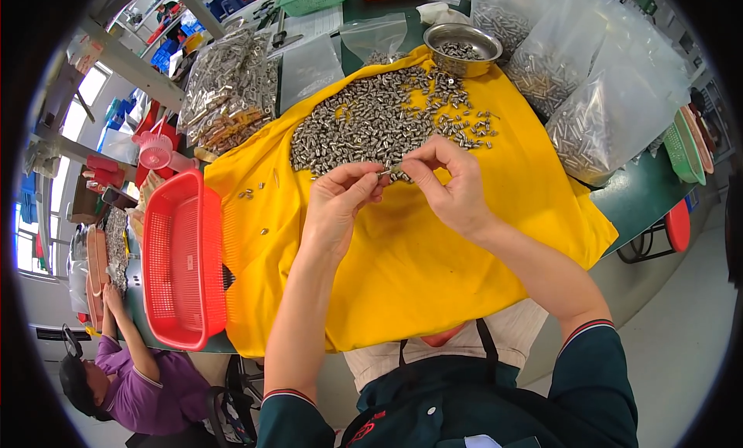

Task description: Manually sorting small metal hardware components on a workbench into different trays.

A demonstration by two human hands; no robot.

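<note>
My left hand (340, 204) and my right hand (450, 183) meet above the near edge of a heap of small silver metal cylinders (364, 115). Thumb and forefinger of the left pinch a small metal piece (385, 171), its exact kind too small to tell. The right hand's thumb and fingers are closed at the piece's other side; what they hold there is mostly hidden. Heap and hands are over a yellow cloth (433, 270) spread across the table. A few loose cylinders (246, 193) lie apart on the cloth, left of my left hand.
An empty red plastic basket (183, 324) stands at the left. Behind the heap is a steel bowl (464, 61) of parts. Clear bags of metal parts (592, 130) stand at the right, another bag (232, 84) at the back left. A person in purple (159, 390) sits far left.
</note>
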